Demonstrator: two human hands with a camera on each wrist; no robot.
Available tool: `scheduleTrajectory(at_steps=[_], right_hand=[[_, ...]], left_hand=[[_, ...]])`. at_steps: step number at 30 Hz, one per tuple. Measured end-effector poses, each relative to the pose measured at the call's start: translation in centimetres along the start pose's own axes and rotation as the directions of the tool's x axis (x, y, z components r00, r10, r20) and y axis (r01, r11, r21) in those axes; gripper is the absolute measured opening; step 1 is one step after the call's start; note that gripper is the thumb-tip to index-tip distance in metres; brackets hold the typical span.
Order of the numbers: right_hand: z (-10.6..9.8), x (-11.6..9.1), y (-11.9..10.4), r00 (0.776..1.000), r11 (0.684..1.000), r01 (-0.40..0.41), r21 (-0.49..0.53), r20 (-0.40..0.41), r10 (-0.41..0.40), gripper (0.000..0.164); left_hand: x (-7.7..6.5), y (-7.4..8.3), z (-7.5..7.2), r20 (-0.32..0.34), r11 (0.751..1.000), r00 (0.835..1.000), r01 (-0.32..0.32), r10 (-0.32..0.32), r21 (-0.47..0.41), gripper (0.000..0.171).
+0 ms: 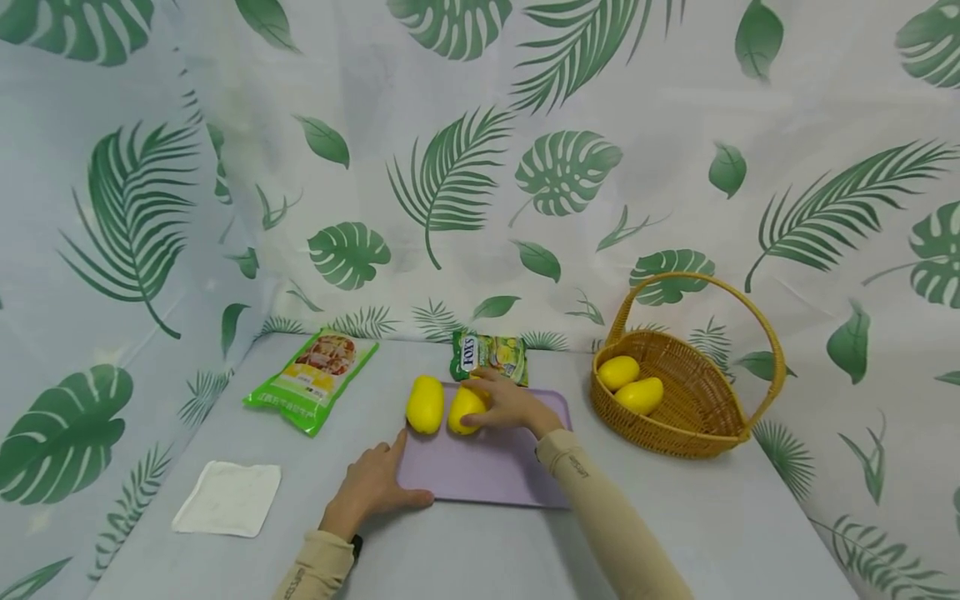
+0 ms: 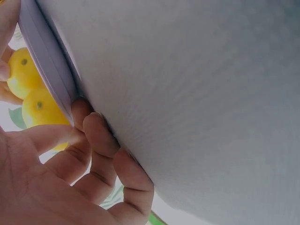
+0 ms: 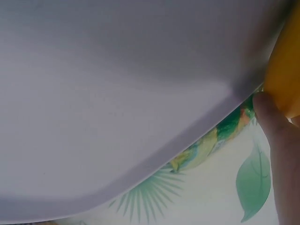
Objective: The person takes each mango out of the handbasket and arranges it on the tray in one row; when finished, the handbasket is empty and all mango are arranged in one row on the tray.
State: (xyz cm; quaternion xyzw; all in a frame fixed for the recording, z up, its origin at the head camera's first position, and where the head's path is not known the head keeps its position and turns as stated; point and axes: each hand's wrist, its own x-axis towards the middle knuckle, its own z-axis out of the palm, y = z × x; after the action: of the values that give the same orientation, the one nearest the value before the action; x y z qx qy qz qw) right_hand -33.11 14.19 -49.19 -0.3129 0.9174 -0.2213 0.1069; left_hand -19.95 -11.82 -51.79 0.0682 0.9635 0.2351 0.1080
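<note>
My right hand point(image 1: 510, 402) grips a yellow mango point(image 1: 467, 408) at the back of the purple tray point(image 1: 487, 475), thumb near its front end. Just left of it, another yellow mango point(image 1: 425, 405) lies on the tray's back left corner. At the tray's front left corner, my left hand point(image 1: 375, 482) touches the edges with thumb and forefinger spread wide. In the left wrist view, the fingertips point(image 2: 96, 133) rest against the table beside the tray. Only the thumb point(image 3: 269, 112) and part of the held mango point(image 3: 286, 70) show in the right wrist view.
A wicker basket point(image 1: 682, 437) with a tall handle stands at right, with two more mangoes point(image 1: 639, 396) inside. Behind the tray lies a green FOX'S candy bag point(image 1: 491, 354). A green food packet point(image 1: 315, 379) and a white square sheet point(image 1: 228, 498) lie at left.
</note>
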Motion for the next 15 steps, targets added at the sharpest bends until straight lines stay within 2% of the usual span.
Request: scheduleTrajectory(at_steps=[15], right_hand=[[-0.12, 0.85, -1.09, 0.999, 1.0, -0.013, 0.001, 0.048, 0.013, 0.073]], left_hand=[[0.14, -0.08, 0.15, -0.006, 1.0, 1.0, -0.009, 0.009, 0.01, 0.121]])
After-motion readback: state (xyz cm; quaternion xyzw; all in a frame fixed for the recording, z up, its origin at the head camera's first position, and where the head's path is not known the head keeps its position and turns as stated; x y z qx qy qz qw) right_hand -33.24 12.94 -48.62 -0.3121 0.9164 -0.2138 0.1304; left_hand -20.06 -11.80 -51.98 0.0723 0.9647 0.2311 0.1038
